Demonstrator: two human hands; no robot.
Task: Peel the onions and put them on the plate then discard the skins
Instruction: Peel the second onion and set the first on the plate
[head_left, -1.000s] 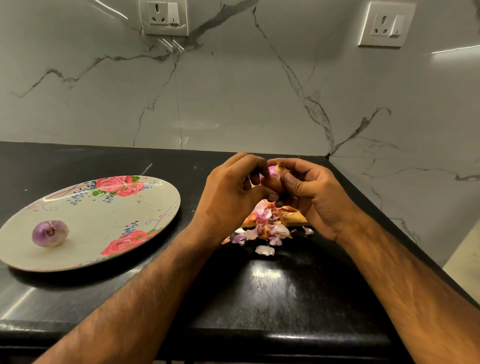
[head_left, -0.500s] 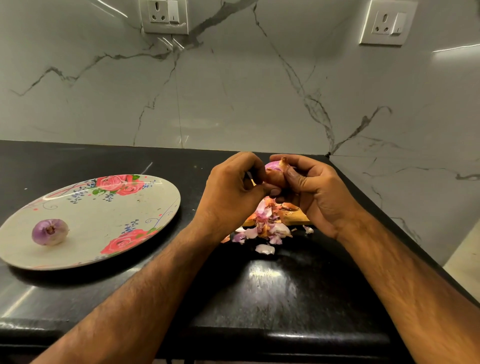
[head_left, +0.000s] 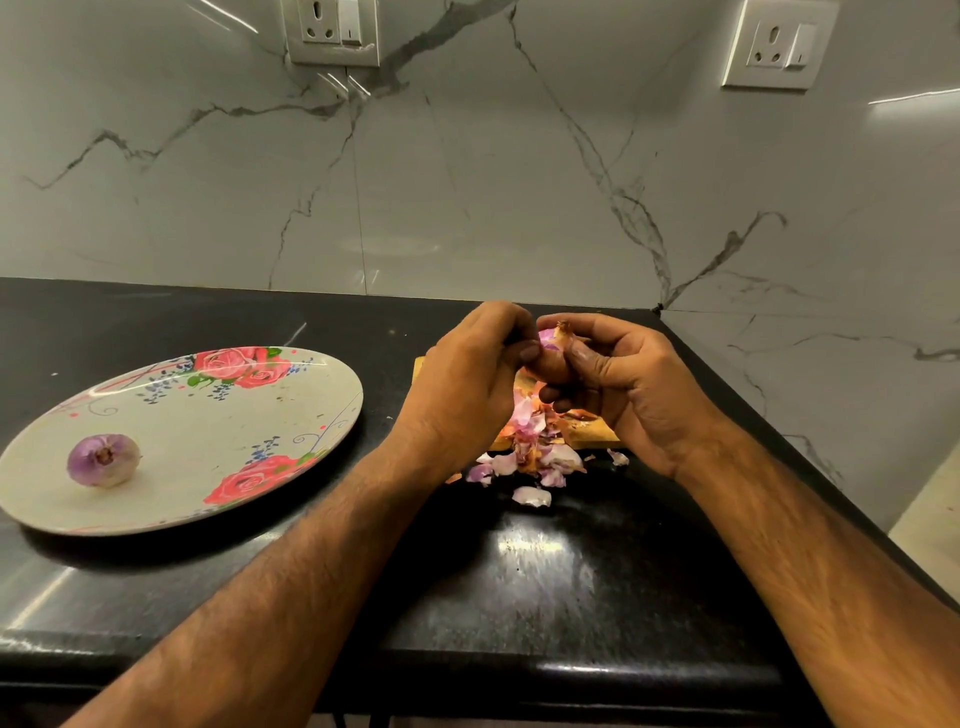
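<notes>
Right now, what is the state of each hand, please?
Left hand: closed, pinching the onion.
Right hand: closed, gripping the same onion.

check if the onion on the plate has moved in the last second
No: the onion lies where it did, same gap to the plate's left rim.

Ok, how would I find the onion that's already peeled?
Look at the black counter, then the big flowered plate on its left side. The peeled onion sits alone near the plate's left edge. It is smooth and purple, unlike the other onion, which the left hand and right hand grip above the skins.
</notes>
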